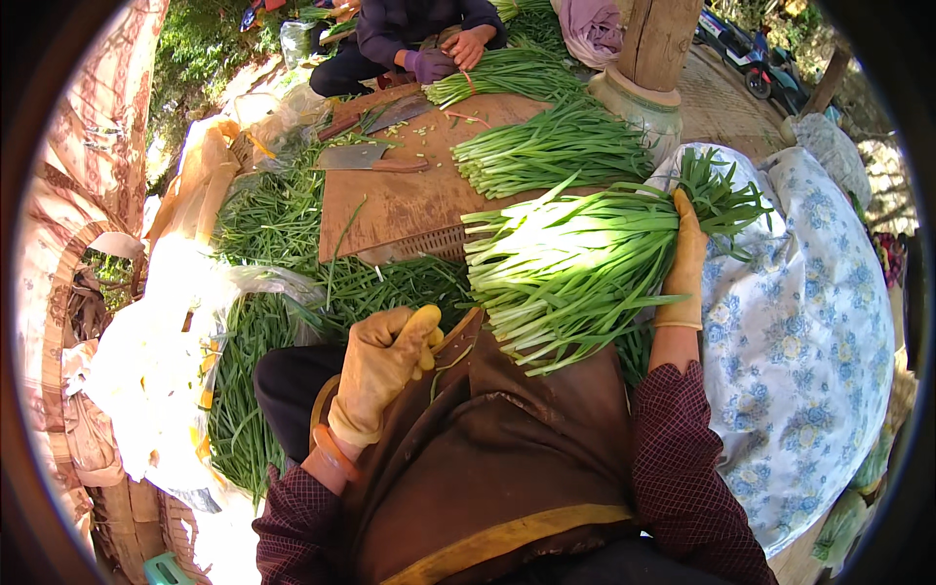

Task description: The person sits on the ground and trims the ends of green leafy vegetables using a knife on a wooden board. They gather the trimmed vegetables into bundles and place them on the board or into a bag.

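Note:
My right hand (pixel 684 270), in a yellow rubber glove, grips a large bunch of green garlic chives (pixel 578 256) near its leafy end. The pale stem ends fan out to the left over my lap. My left hand (pixel 395 358), gloved the same way, is raised over the brown apron (pixel 497 453) with its fingers curled; a thin leaf strand (pixel 453 362) hangs by it, and whether the fingers pinch it I cannot tell. Beyond the held bunch, another bunch of chives (pixel 548 150) lies on the wooden board (pixel 409 212). A cleaver (pixel 355 157) with a wooden handle rests flat at the board's left.
Loose chives (pixel 270 227) heap left of and below the board. Across it, a co-worker's hands (pixel 450 58) touch a banded bunch (pixel 504 73), near a second cleaver (pixel 402 113). A wooden post (pixel 654 44) stands at the back right. A flowered cloth (pixel 797 329) covers a bulky pile on the right.

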{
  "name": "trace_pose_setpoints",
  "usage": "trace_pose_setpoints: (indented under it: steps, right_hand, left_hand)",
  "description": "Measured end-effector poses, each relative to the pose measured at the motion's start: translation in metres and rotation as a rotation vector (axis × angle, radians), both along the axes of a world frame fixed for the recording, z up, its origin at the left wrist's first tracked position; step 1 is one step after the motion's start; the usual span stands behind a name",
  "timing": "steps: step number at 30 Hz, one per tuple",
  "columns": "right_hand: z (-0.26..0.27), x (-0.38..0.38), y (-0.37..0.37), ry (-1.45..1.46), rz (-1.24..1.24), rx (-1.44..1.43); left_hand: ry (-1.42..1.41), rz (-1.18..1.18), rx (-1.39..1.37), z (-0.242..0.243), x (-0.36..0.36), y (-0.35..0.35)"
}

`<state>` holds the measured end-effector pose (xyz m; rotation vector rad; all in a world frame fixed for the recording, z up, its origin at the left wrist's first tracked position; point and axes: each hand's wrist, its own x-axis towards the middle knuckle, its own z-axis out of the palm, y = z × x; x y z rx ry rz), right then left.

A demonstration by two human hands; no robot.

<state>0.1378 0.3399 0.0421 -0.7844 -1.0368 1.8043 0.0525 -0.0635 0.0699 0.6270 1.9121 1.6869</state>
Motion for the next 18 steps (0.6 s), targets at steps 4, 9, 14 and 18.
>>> trace_pose_setpoints:
  steps: [4, 9, 14, 18]
  right_hand:
    - [0.001, -0.006, 0.0, 0.037, 0.013, 0.014]
    - [0.0, -0.012, 0.009, 0.094, 0.01, 0.107]
    - [0.006, -0.005, 0.01, 0.096, 0.003, 0.167]
    - [0.011, -0.009, 0.003, 0.092, 0.048, 0.168]
  left_hand:
    - [-0.001, 0.274, 0.186, -0.045, -0.046, 0.051]
    - [0.014, 0.034, 0.268, -0.071, -0.054, 0.079]
    - [-0.088, 0.48, 0.328, -0.046, -0.056, 0.052]
    - [0.092, 0.214, 0.056, -0.035, -0.053, 0.059]
